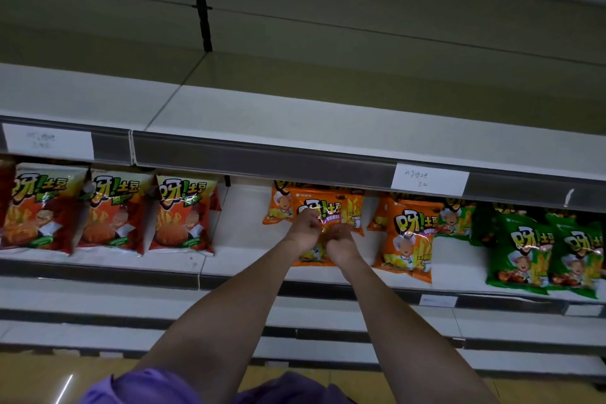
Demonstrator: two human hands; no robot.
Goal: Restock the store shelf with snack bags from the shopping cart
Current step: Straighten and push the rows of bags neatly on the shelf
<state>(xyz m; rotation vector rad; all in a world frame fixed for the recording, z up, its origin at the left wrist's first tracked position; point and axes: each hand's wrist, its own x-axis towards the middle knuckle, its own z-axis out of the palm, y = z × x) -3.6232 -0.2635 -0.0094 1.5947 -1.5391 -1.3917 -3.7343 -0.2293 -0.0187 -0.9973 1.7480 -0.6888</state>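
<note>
On the lower shelf (249, 267) of the pale metal store rack, between a row of red crinkly foil snack bags (178, 215) at the left and green foil snack bags (518, 259) at the right, both hands work at one glossy orange foil snack bag (331, 210). The left hand (303, 226) has its fingers curled onto the bag's front near the middle, and the right hand (341, 236) pinches the same bag just beside it, so both hands are clamped on that one bag. The bag stands nearly upright on the shelf, in front of another orange bag (278, 207) that leans behind it, and a further orange foil bag (410, 239) stands near it on the right. The shopping cart is not in view.

The step in hand looks like placement: the bag seems to be on the shelf already and is being set straight in the orange group. Judging by the bare strip of shelf to the left of the hands, this section is only partly filled.

The next move calls for letting go without toppling the light, puffy bag, so it should lean on the bag behind it before the fingers part. Then the hands need to draw back under the grey price rail (262, 157) of the upper shelf (295, 115) and go to the cart for another bag.
</note>
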